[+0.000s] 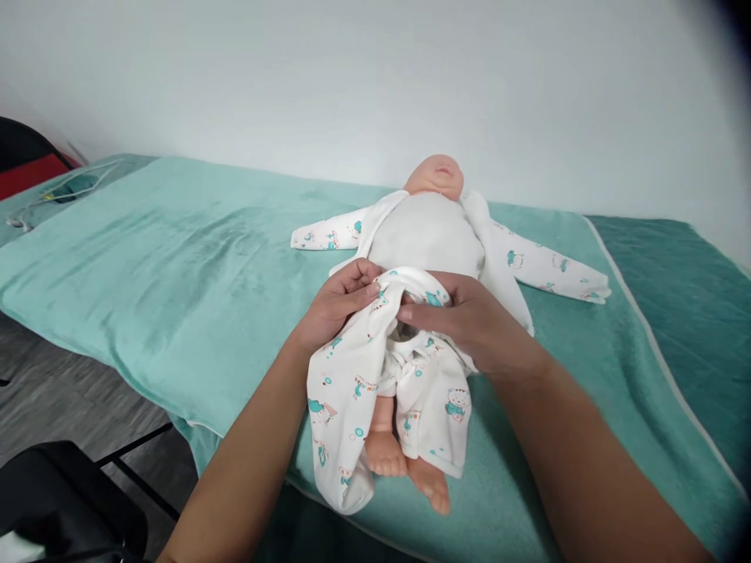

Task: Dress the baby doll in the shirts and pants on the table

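Observation:
A baby doll (437, 178) lies on its back, feet toward me. Its arms are in the sleeves of a white printed top (551, 262), which hangs open at the front over a pale cloth body. White baby pants (346, 391) with teal animal prints are bunched over the doll's hips and legs, and both bare feet show below. My left hand (346, 301) pinches the gathered waist at the left. On the right side, my right hand (463, 317) grips the same waist, its thumb inside the opening and its other fingers partly hidden behind the fabric.
A teal towel (146, 258) covers the table, with a darker cloth (674, 274) at the right. A wire hanger (76, 184) lies on the far left corner. Black chairs (64, 500) stand at the left, and a white wall (264, 86) rises behind.

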Available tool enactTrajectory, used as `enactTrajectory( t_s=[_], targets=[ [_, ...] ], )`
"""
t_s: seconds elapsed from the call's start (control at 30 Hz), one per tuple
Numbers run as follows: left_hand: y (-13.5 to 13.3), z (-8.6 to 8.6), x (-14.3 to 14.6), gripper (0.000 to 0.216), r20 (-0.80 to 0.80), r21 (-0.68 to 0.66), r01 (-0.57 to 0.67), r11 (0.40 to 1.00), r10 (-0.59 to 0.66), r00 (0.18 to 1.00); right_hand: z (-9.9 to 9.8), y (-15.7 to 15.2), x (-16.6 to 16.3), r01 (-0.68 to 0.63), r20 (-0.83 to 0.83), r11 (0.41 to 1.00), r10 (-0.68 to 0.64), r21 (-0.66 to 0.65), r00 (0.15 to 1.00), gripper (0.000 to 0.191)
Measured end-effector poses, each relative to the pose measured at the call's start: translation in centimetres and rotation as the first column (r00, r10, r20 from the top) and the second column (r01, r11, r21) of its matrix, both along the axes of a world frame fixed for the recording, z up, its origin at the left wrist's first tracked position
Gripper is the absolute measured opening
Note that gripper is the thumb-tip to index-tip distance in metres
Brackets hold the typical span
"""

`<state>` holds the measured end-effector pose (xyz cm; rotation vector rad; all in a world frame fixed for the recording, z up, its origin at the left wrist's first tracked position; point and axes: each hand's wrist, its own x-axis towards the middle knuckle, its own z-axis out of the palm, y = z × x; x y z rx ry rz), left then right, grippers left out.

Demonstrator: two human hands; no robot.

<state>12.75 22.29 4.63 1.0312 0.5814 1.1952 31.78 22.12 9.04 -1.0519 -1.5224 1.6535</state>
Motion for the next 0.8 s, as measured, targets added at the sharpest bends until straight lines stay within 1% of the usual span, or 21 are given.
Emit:
enactTrajectory(
  t_s=[0.1, 0.27, 0.33, 0.4, 0.5, 0.6, 0.7, 0.8],
  targets=[
    [0.0, 0.0, 0.1, 0.027, 0.020, -0.019, -0.013, 1.000, 0.013, 1.000, 0.1, 0.0, 0.0, 0.008, -0.016, 1.000, -0.008, 0.016, 1.000, 0.028],
    [0.1, 0.1, 0.1, 0.026, 0.017, -0.010, 0.012, 1.000, -0.012, 1.000, 1.1, -0.4, -0.7, -0.061, 0.111, 0.990, 0.047, 0.129, 0.993, 0.017],
    [0.0, 0.1, 0.0, 0.027, 0.030, -0.019, 0.027, 0.999, -0.026, 0.999, 1.3, -0.5, -0.8, -0.060, 0.136, 0.988, 0.041, 0.141, 0.990, 0.016],
    [0.0, 0.1, -0.1, 0.028, 0.047, -0.041, 0.057, 0.998, -0.055, 0.997, 1.2, -0.4, -0.6, -0.054, 0.084, 0.995, 0.047, 0.089, 0.995, 0.014],
    [-0.2, 0.2, -0.2, 0.030, 0.066, -0.053, 0.104, 0.993, -0.101, 0.993, 0.7, -0.1, -0.2, -0.086, -0.095, 0.996, 0.084, -0.010, 0.992, 0.014],
    [-0.2, 0.3, -0.1, 0.031, 0.077, -0.048, 0.117, 0.992, -0.113, 0.991, 0.3, 0.2, 0.0, -0.087, -0.218, 0.995, 0.075, -0.045, 0.973, 0.014],
    [0.0, 0.1, -0.1, 0.031, 0.042, -0.029, 0.086, 0.996, -0.084, 0.996, 0.2, 0.2, -0.1, -0.069, -0.281, 0.994, 0.043, -0.082, 0.959, 0.014],
    [0.3, -0.2, 0.0, 0.031, -0.008, 0.012, 0.067, 0.998, -0.066, 0.998, 0.1, 0.2, -0.1, -0.032, -0.304, 0.992, -0.006, -0.120, 0.953, 0.019]
  ],
)
